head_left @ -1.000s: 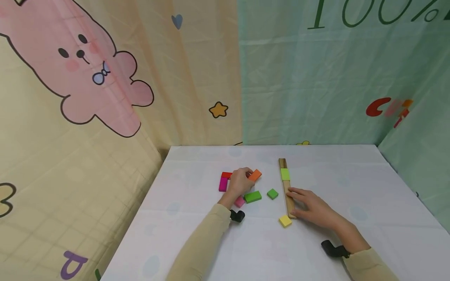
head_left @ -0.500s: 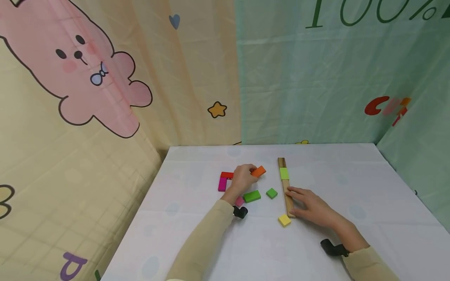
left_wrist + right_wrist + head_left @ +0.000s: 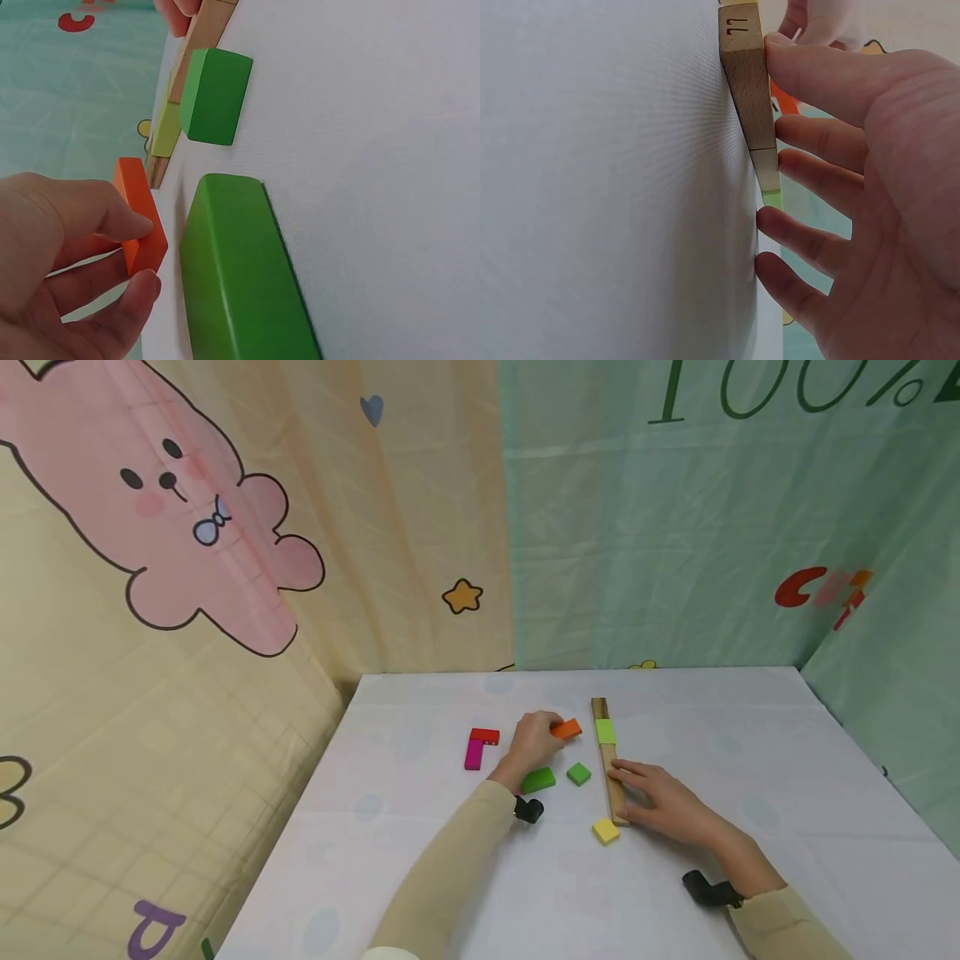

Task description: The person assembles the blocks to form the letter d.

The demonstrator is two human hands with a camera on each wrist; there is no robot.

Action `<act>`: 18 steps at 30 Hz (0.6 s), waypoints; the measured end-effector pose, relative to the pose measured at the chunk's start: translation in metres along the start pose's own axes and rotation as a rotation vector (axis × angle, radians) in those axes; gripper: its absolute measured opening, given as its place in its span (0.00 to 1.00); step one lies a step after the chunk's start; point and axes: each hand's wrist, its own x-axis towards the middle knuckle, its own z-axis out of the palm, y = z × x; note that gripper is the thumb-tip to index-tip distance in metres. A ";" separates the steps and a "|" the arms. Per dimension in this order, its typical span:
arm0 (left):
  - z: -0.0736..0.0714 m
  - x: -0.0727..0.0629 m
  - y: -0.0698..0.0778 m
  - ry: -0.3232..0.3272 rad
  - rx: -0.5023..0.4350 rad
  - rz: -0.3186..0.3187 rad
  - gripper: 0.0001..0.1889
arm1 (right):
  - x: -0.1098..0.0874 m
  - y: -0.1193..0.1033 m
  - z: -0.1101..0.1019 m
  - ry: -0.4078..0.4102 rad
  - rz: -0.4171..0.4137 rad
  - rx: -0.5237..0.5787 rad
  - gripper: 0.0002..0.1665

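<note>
My left hand (image 3: 534, 739) pinches an orange rectangular block (image 3: 568, 728) between thumb and fingers, seen close up in the left wrist view. A line of plain wooden blocks (image 3: 616, 789) runs away from me, with a lime-green block (image 3: 605, 731) in it and a darker wooden piece (image 3: 598, 707) at the far end. My right hand (image 3: 675, 806) lies along its right side; thumb and fingers, fairly straight, touch the wood. In the right wrist view the near wooden block (image 3: 748, 90) bears a dark mark on its end.
Between the hands lie a small green block (image 3: 578, 774) and a longer green block (image 3: 538, 780). A yellow block (image 3: 606, 832) sits by the line's near end. Left of them, a red block (image 3: 485, 736) and a magenta block (image 3: 474, 754) form a corner on the white table (image 3: 405, 860).
My left hand has carried the orange block to the right, nearer the wooden line. The red block is now uncovered, and the pink block is hidden behind that hand. My right hand stays put.
</note>
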 end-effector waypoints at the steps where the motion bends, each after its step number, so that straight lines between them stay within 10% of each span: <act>1: 0.001 0.000 0.000 -0.003 0.001 -0.001 0.18 | 0.000 0.000 0.000 0.000 0.001 -0.003 0.41; 18: 0.023 0.008 0.009 0.001 0.071 -0.003 0.16 | 0.000 0.000 0.001 -0.005 0.020 0.002 0.40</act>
